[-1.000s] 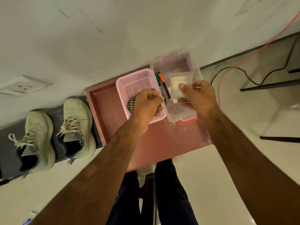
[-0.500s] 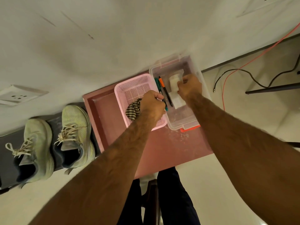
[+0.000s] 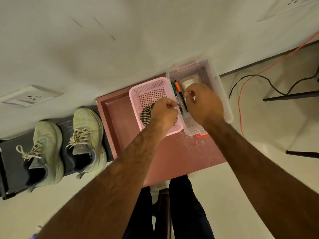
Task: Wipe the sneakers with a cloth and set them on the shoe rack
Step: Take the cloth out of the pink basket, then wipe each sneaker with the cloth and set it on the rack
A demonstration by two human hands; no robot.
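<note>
Two pale green sneakers point(image 3: 46, 152) point(image 3: 86, 137) stand side by side on the dark shoe rack point(image 3: 64, 133) at the left, toes toward the wall. A dark-and-light striped cloth point(image 3: 146, 115) lies in a pink mesh basket point(image 3: 146, 83). My left hand point(image 3: 164, 113) is inside the basket, closed on the cloth and hiding most of it. My right hand point(image 3: 204, 103) is inside a clear plastic box point(image 3: 223, 95) beside the basket, fingers pinched on the near end of a white packet point(image 3: 189, 82).
Basket and box sit on a reddish-brown tray-like surface point(image 3: 119, 121) against the wall. Marker pens point(image 3: 179, 95) lie in the clear box. Red and black cables point(image 3: 241, 104) trail on the floor at the right, near dark metal legs point(image 3: 293, 96). My legs are below.
My right hand has brought the white packet down from above the clear box into it. My left hand has stayed in the pink basket on the cloth.
</note>
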